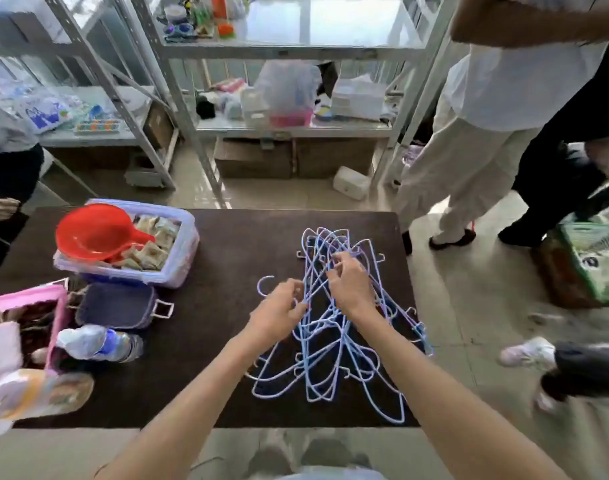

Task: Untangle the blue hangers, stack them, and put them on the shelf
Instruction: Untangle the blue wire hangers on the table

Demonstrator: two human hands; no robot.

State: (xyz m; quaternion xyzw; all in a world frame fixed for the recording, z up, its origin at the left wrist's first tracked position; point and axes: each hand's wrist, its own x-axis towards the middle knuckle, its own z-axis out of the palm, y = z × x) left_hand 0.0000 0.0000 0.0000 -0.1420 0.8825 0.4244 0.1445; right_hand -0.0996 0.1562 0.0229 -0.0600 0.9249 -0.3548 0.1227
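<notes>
A tangled heap of thin blue hangers (330,362) lies on the right half of the dark brown table (227,258). My left hand (279,311) pinches a hanger at the heap's left side, near a hook that sticks out to the left. My right hand (348,280) is closed on hanger wires near the top of the heap. Both forearms reach in from the bottom edge. The metal shelf (296,131) stands beyond the table, with bags and boxes on its levels.
On the table's left stand a lilac basket (182,258) with a red scoop (95,232), a purple pouch (118,306), a plastic bottle (99,342) and a pink bag (26,299). People stand at the right and at the left edge.
</notes>
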